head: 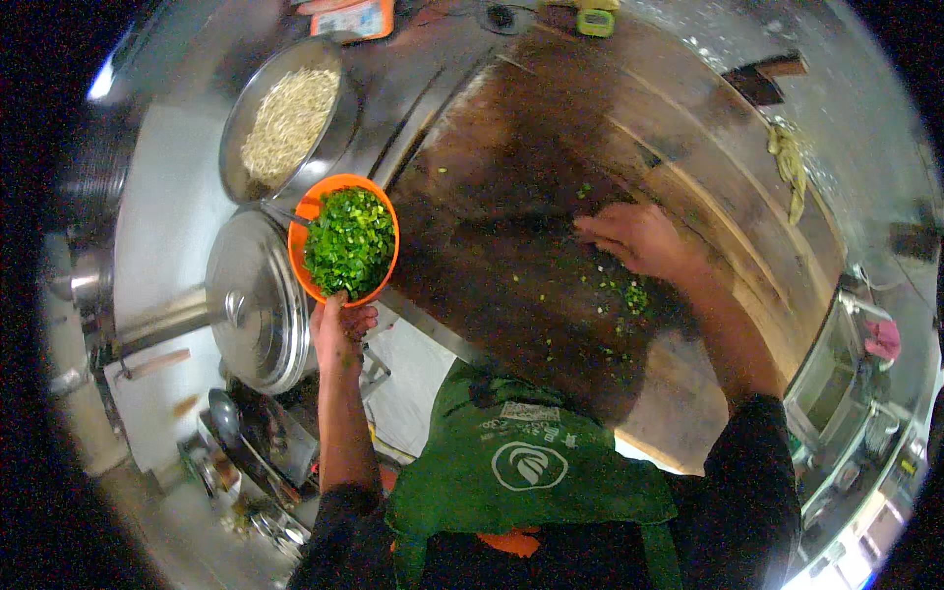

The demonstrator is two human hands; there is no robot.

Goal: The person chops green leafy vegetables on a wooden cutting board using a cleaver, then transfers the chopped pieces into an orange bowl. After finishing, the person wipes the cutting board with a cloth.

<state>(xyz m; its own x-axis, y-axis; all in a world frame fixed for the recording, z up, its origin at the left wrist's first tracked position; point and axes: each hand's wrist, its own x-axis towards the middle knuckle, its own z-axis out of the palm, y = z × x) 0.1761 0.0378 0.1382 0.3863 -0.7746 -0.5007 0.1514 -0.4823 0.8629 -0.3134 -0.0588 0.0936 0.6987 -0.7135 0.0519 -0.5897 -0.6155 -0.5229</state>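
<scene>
My left hand (341,332) grips the near rim of an orange bowl (296,254), thumb on the rim. Chopped green scallions (350,240) fill the bowl, and a metal handle (284,212) sticks out over its left side. Over a dark, wet wooden cutting board (472,295), my right hand (634,240) points left with its fingers bent close together. Whether anything is between those fingers cannot be seen. Scallion bits (634,297) lie scattered on the board just below this hand, and a few more (584,190) lie beyond it.
A steel bowl of bean sprouts (287,122) stands at the far left, behind a lidded steel pot (254,302). A cleaver (759,77) and a knobbly yellowish food item (789,173) lie on the right. Ladles and utensils (251,450) fill the lower left. A green timer (596,22) sits at the back.
</scene>
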